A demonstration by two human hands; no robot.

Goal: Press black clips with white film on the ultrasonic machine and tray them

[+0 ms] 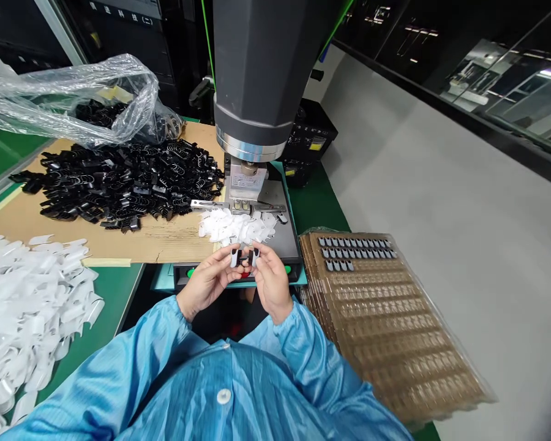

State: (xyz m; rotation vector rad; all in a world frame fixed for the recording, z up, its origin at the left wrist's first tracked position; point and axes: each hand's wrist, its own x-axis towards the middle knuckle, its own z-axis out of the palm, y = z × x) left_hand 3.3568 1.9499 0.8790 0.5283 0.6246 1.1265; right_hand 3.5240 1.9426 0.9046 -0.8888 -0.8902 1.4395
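My left hand (pixel 210 278) pinches a small black-and-white plastic piece (pixel 235 258) between thumb and fingers. A second, similar black-and-white plastic piece (pixel 254 257) is pinched in my right hand (pixel 273 280). Side by side, the two pieces are held up close together, with a narrow dark gap between them. Both hands are just in front of the press base (pixel 287 239). Right behind my fingertips lies a heap of thin white plastic pieces (pixel 239 226), under the metal press head (pixel 248 180) and its fixture.
Black plastic parts (pixel 133 177) are piled on cardboard (pixel 165 239) at left, near a clear plastic bag (pixel 96 79). More white pieces (pixel 32 312) cover the lower left. At right, stacked clear trays (pixel 381 331) carry rows of finished-looking pieces (pixel 356 253). A large dark machine column (pixel 257 67) stands ahead.
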